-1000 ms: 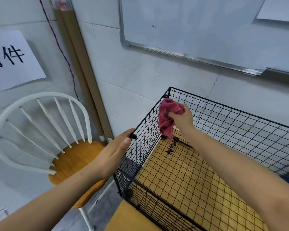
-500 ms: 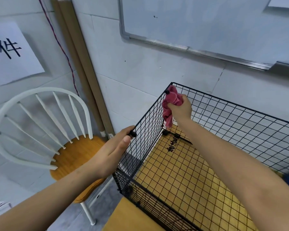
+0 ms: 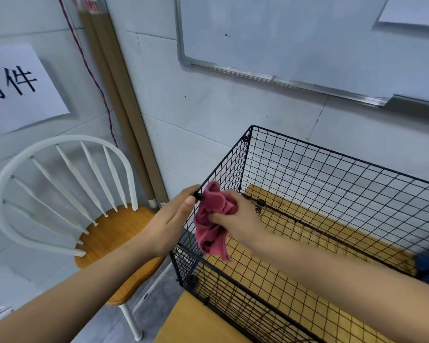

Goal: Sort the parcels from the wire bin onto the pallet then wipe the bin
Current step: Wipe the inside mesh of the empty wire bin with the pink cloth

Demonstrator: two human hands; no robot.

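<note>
Right hand (image 3: 240, 221) presses red cloth (image 3: 212, 226) (bunched) against wire bin (image 3: 320, 184)

Two bare forearms reach forward, the hands meeting side by side
The left hand (image 3: 169, 224) lies with fingers straight, flat against the wall of the wire bin (image 3: 307, 169), thumb near its top edge. The right hand (image 3: 240, 219), just beside it, has fingers curled round a bunched red cloth (image 3: 212, 233)

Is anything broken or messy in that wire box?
Nothing stands out. The wire bin has mesh that looks straight and unbroken. The right hand grips a red cloth against a side wall, and the left hand rests on that wall's rim.
</note>
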